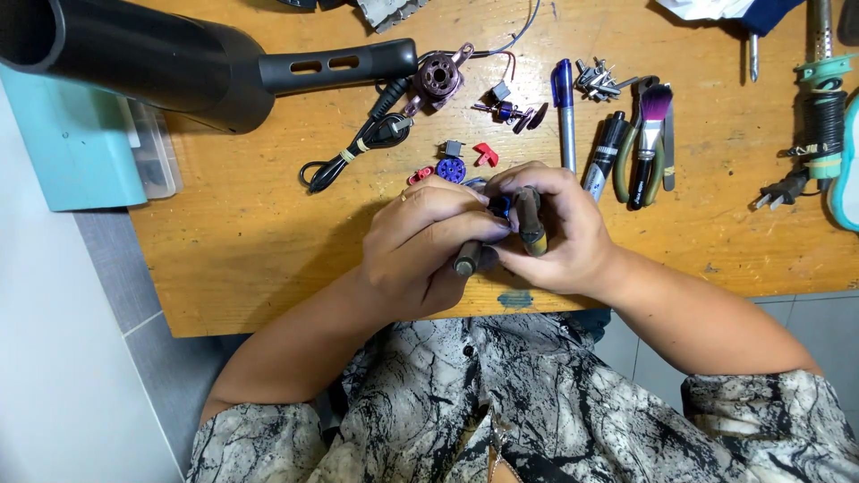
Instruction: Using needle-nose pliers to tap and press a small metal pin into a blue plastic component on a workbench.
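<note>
Our left hand (428, 240) closed around a dark tool handle (468, 259), our right hand (553, 234) pinching a small blue part (504, 205) at the wooden table's (233, 241) near edge, black hair dryer (179, 63) at ten o'clock, pliers (626, 152) at two o'clock.

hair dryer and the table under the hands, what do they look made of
Hair dryer: looks like matte black plastic, with a smooth moulded body, slotted handle and soft dull sheen.
Table: looks like wood, perhaps plywood, orange-brown with visible grain, stains and scuffs, lightly varnished at most.
The left hand and right hand hold a small tool above it.
</note>
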